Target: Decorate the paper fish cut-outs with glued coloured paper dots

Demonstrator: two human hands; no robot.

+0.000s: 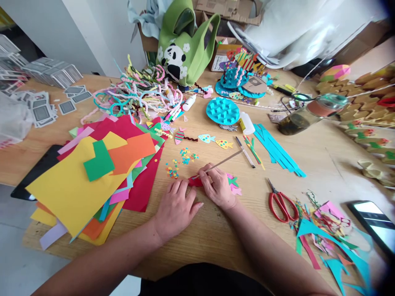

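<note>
A small red paper piece (pixel 196 181) lies flat on the table between my hands, partly hidden by them. My left hand (pixel 178 202) rests beside it with fingers stretched out, the fingertips at the red piece's left edge. Pinched in my right hand (pixel 217 187) is a thin wooden stick (pixel 226 158), its lower end at the red paper and its upper end pointing up to the right. Green and pink paper fish (pixel 235 188) show from behind my right hand. Just beyond my hands are tiny coloured paper dots (pixel 187 156) and a yellow spotted paper fish (pixel 224 144).
At left is a pile of coloured paper (pixel 74 193). Red-handled scissors (pixel 282 205), paper scraps (pixel 327 234) and a phone (pixel 375 224) lie at right. Behind are a glue bottle (pixel 246 123), blue strips (pixel 277 152), a blue disc (pixel 222 111) and a glass jar (pixel 311 115).
</note>
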